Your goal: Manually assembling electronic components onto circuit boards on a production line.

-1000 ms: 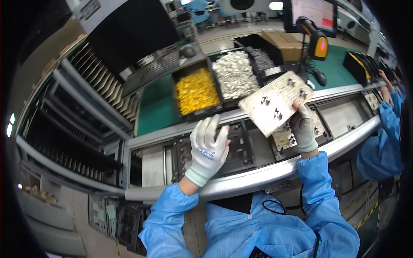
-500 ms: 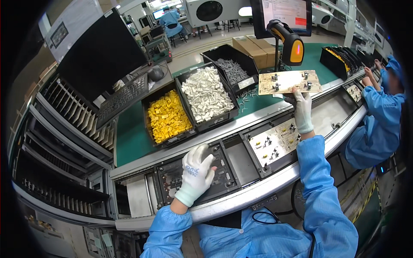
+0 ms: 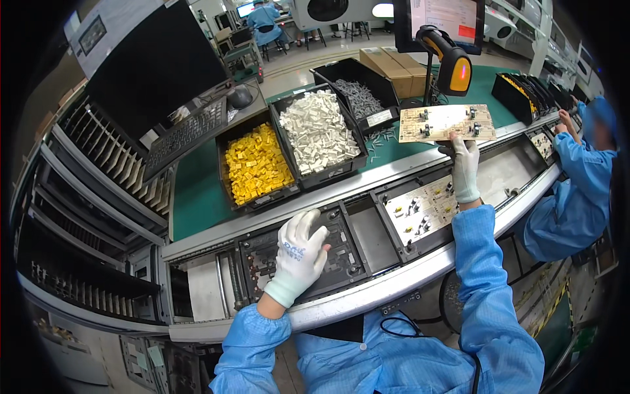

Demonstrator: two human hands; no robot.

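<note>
Blue sleeves reach up from the near edge. At near left, the gloved left hand is over a black tray set in the metal track; its fingers are loosely bent and look released, with nothing seen in them, though the hand hides whether their tips touch the tray. To the right, across a gap, a second black tray carries a flat circuit board, the raised rim probably there to stop it sliding. Farther off on the right, the gloved right hand grasps another board by its near edge, a bare fingertip showing there; that grip seems chosen to leave the small parts on its upper face uncovered. The held board is raised above the track, just below a yellow-and-black scanner, whose stand probably saves anyone holding it. On the green bench beyond, black bins keep yellow pieces, white pieces and grey pieces apart, likely to avoid mixing and stay within reach. A keyboard lies left of them, cardboard boxes are farther back, and a screen stands behind the scanner. At far right, a co-worker in blue reaches toward the same track.
</note>
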